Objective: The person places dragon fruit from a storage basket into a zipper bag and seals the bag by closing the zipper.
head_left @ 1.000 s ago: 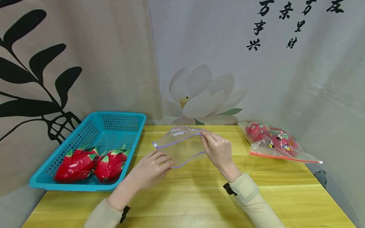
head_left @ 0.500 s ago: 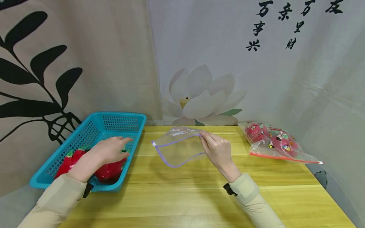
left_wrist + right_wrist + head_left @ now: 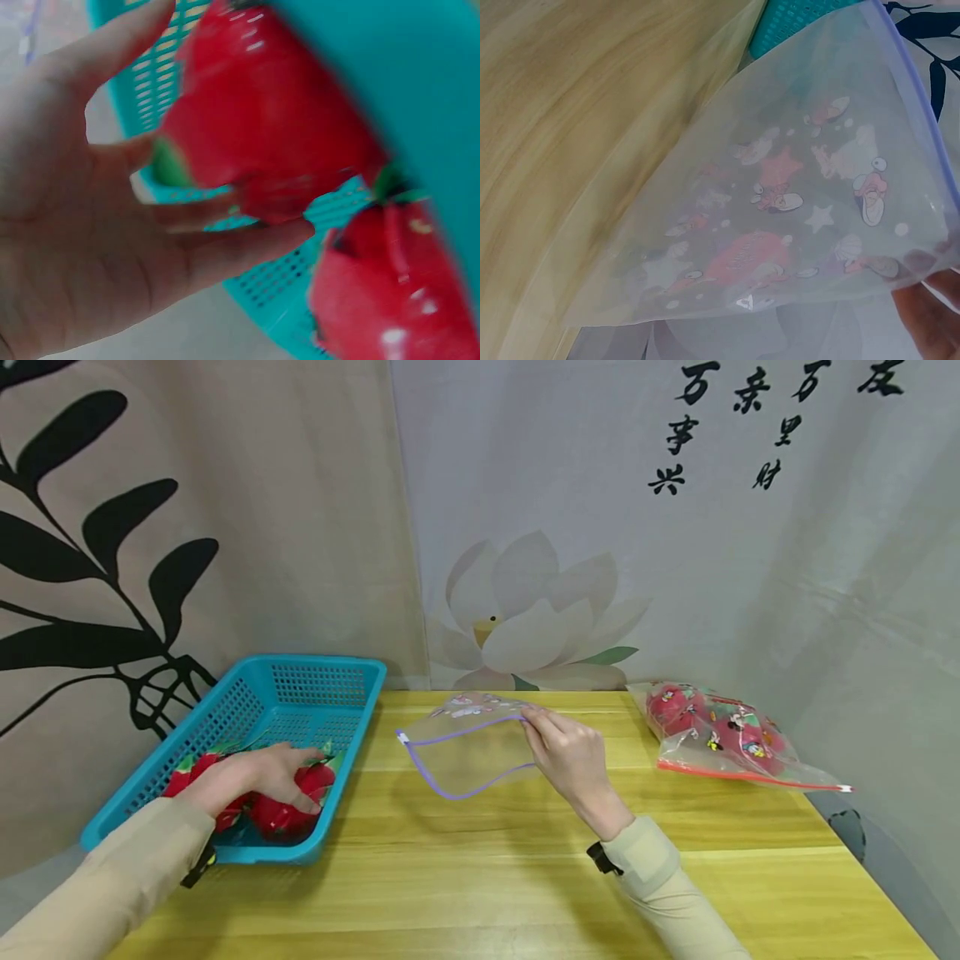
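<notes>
While right hand [image 3: 570, 756] pinches bag [image 3: 780, 210], left hand [image 3: 82, 210] spread wide, dragon fruit [image 3: 255, 112] between thumb [image 3: 124, 45] and fingers [image 3: 240, 251]

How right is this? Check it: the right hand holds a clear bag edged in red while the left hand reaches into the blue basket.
Wrong on the colour: the head view shows the clear bag in the right hand edged in purple, not red. The rest stands: the left hand reaches into the blue basket.

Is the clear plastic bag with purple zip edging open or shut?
Open: in the head view, the two purple zip edges of the clear, printed plastic bag stand apart, meeting at the white slider.
</notes>
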Motion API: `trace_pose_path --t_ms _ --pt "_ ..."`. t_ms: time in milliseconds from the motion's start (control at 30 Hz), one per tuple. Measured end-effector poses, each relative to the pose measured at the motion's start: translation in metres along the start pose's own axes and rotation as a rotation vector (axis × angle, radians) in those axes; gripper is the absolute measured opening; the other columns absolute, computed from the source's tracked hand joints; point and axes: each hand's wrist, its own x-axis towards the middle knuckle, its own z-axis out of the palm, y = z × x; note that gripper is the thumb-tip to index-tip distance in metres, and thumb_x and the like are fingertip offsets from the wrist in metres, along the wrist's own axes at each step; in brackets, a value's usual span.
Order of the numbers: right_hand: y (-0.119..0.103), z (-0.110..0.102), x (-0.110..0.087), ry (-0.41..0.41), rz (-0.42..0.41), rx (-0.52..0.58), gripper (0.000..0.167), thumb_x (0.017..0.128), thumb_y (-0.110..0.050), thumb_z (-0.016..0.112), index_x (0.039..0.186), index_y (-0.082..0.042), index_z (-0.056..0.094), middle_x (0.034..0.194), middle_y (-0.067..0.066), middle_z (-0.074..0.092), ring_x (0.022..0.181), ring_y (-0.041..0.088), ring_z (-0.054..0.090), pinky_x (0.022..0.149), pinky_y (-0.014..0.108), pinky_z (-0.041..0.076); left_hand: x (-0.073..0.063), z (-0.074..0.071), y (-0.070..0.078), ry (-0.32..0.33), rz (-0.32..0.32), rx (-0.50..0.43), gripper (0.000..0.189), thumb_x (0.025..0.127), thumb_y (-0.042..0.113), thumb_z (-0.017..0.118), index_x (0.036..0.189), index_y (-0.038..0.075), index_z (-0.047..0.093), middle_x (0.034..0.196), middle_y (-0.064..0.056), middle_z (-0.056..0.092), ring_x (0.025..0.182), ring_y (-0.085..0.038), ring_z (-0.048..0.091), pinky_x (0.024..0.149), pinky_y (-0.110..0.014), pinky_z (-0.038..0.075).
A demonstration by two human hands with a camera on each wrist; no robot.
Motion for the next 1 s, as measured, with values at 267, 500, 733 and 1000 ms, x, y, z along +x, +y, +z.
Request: trace_pose_path --t_ms 267,500,733,1000 --pt "-0.001 0.0 0.0 -0.009 -0.002 0.008 0.011 0.08 -0.011 0.074 0.091 -0.007 0.075 0.086 0.009 0.075 0.064 0.02 0.072 0.044 0.025 0.051 0.004 0.022 -0.004 0.098 -0.072 -0.023 0.096 0.056 0.041 0.086 0.133 0.002 0.044 0.111 -0.03 0.045 0.092 -0.04 0.053 0.066 -0.046 0.054" --pt "0.0 0.001 -0.001 0.0 -0.005 0.001 0.013 0.079 -0.012 0.075 0.09 -0.007 0.075 0.086 0.009 0.075 0.063 0.021 0.072 0.042 0.025 0.049 0.003 0.033 -0.005 0.232 -0.031 -0.025 0.088 0.053 0.034 0.086 0.127 0.004 0.049 0.099 -0.022 0.051 0.083 -0.029 0.053 0.057 -0.038 0.052" --pt "0.001 -0.001 -0.002 -0.002 -0.002 -0.001 0.012 0.079 -0.011 0.074 0.09 -0.007 0.075 0.087 0.009 0.075 0.065 0.02 0.072 0.044 0.026 0.051 0.001 0.041 -0.005 0.346 0.0 -0.036 0.078 0.053 0.032 0.086 0.119 0.007 0.053 0.094 -0.019 0.056 0.079 -0.025 0.052 0.052 -0.033 0.048" --pt "0.001 0.0 -0.003 0.001 0.005 0.0 0.012 0.079 -0.011 0.075 0.09 -0.006 0.075 0.085 0.01 0.075 0.064 0.021 0.072 0.044 0.026 0.051 -0.002 0.048 -0.005 0.447 -0.057 -0.035 0.079 0.053 0.036 0.088 0.12 0.008 0.057 0.107 -0.03 0.05 0.069 -0.026 0.053 0.049 -0.036 0.048"
